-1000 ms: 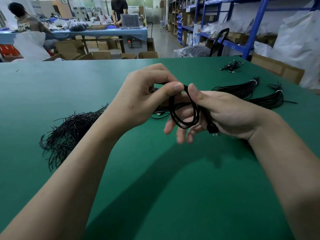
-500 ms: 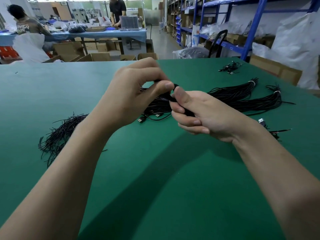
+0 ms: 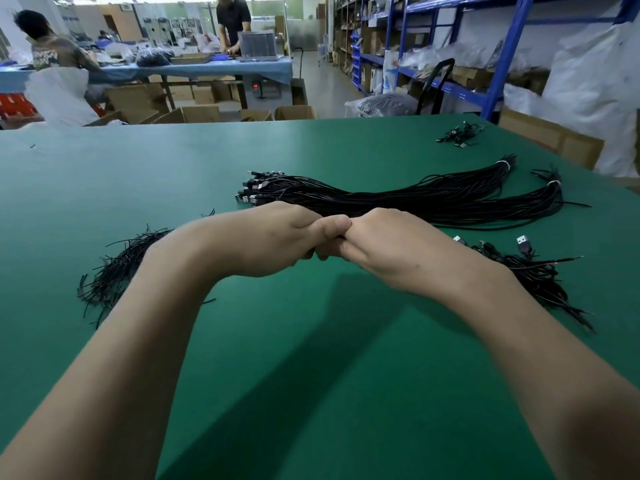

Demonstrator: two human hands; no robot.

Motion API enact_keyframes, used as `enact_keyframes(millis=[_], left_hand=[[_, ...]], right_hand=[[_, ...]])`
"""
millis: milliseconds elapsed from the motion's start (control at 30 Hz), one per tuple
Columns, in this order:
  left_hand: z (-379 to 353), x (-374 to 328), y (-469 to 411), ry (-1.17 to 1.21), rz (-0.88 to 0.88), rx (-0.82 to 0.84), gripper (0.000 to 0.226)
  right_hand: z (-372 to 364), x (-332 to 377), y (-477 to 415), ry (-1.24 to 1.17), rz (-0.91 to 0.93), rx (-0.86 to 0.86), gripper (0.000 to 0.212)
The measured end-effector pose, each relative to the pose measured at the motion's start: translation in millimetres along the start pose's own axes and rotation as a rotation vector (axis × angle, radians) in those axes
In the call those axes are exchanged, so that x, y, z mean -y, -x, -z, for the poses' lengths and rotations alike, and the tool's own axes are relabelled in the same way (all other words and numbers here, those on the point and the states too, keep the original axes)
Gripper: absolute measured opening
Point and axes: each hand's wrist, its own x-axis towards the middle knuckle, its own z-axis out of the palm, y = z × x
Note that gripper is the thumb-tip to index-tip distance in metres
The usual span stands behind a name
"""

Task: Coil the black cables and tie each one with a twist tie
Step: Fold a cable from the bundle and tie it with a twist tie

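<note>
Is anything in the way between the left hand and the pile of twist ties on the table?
Nothing visible does. The twist tie pile lies on the green table just left of the left hand, partly hidden by that forearm. That hand and the right hand both grip the black cable, which barely shows between them.

Black cables [image 3: 398, 199], green table [image 3: 277, 341], blue shelving [image 3: 512, 46].
</note>
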Motion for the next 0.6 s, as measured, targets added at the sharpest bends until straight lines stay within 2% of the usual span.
enact_keyframes(millis=[100,200,333,467,600], left_hand=[[-5,-1,-5,0.037,-0.065,-0.08,0.056],[-11,-2,-9,0.042,-0.134,-0.16,0.048],[-14,-1,-15,-0.041,-0.182,-0.248,0.048],[-16,-5,-16,-0.096,-0.201,-0.367,0.041],[-15,-6,-15,-0.088,-0.233,-0.472,0.038]], right_hand=[[6,-8,1,-0.137,0.025,0.019,0.03],[10,-19,2,-0.347,0.018,0.075,0.032],[18,-32,9,-0.647,0.014,0.185,0.031],[26,-41,15,-0.792,-0.001,0.221,0.045],[27,-43,17,-0.886,0.006,0.197,0.049]])
